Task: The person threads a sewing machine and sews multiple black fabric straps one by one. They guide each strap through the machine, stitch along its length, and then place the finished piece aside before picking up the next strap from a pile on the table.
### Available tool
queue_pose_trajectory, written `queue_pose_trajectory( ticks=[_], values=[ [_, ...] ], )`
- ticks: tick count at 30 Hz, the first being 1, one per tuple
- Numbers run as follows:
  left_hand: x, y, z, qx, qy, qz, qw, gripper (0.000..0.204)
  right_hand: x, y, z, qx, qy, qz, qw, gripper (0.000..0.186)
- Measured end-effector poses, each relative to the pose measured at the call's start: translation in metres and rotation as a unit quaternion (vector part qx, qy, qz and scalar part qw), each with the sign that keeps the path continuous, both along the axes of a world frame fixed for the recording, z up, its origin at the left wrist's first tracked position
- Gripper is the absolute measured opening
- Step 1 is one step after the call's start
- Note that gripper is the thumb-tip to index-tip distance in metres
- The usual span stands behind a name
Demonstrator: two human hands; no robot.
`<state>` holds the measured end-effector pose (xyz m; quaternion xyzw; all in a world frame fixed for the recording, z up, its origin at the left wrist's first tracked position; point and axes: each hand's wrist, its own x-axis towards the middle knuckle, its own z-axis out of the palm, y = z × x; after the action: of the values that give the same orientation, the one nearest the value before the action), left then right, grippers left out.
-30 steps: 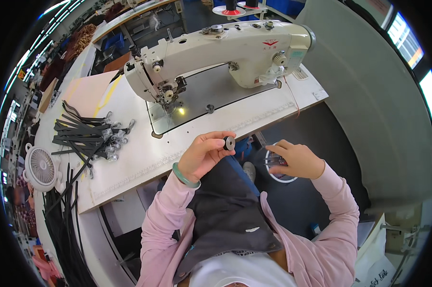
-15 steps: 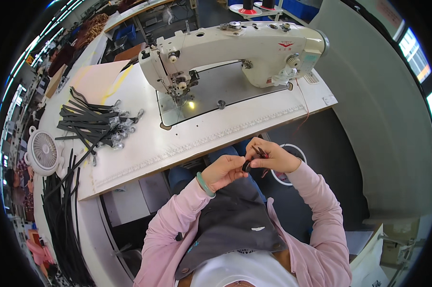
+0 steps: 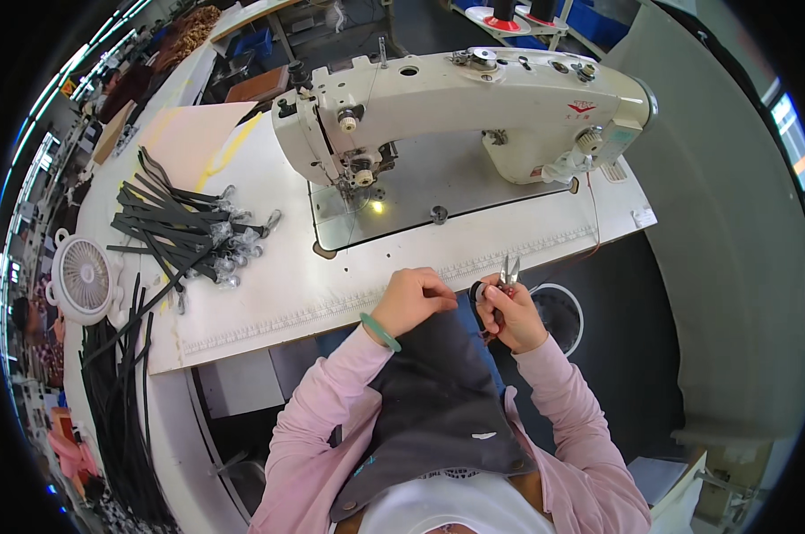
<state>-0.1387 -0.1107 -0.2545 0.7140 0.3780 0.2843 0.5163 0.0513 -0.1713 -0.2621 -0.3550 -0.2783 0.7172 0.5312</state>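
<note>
Beware slip-caused cuts from scissors (image 3: 508, 280) pointing to 12 o'clock, grasped in right hand (image 3: 521, 323). Cannot tell grip of left hand (image 3: 410, 301)

Black bobbin (image 3: 475, 293) beside open-bladed snips (image 3: 514, 270)

Just the one head cam here, the left of a side-by-side fisheye pair, peering pretty steeply down from above the wearer's own chest. White shirt (image 3: 456, 509) and dark apron (image 3: 420, 409) fill the bottom middle, pink sleeves (image 3: 318, 418) come up from the lower edge, and the left hand (image 3: 411, 301) and right hand (image 3: 514, 319) sit mid-frame, fairly close to the lens. It faces forward over the sewing machine (image 3: 456, 98), which is farther off. Super wide too: round fan (image 3: 84, 278) way left, window (image 3: 792, 138) at the right rim, everything bending toward black corners.
</note>
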Motion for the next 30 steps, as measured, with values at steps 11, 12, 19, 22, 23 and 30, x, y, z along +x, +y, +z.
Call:
queue_pose_trajectory(
  ticks=[11, 12, 19, 22, 23, 30],
  values=[
    [0.019, 0.083, -0.014, 0.236, 0.094, 0.124, 0.959, 0.034, -0.018, 0.018, 0.013, 0.095, -0.295, -0.156, 0.938, 0.015],
    [0.019, 0.069, -0.007, 0.225, 0.034, 0.132, 0.965, 0.034, -0.021, 0.02, 0.018, 0.096, -0.286, -0.163, 0.939, 0.015],
    [0.002, -0.014, 0.005, 0.157, -0.185, 0.207, 0.948, 0.039, -0.057, 0.029, 0.025, 0.165, -0.305, -0.131, 0.929, 0.013],
    [-0.013, -0.032, 0.005, 0.064, -0.307, 0.176, 0.933, 0.036, -0.074, 0.024, 0.022, 0.181, -0.287, -0.139, 0.93, 0.013],
    [-0.015, -0.034, 0.005, 0.056, -0.314, 0.192, 0.928, 0.034, -0.078, 0.022, 0.024, 0.168, -0.296, -0.13, 0.931, 0.013],
    [-0.025, -0.045, -0.004, -0.062, -0.411, 0.257, 0.872, 0.027, -0.087, 0.014, 0.026, 0.097, -0.257, -0.068, 0.959, 0.013]
  ],
)
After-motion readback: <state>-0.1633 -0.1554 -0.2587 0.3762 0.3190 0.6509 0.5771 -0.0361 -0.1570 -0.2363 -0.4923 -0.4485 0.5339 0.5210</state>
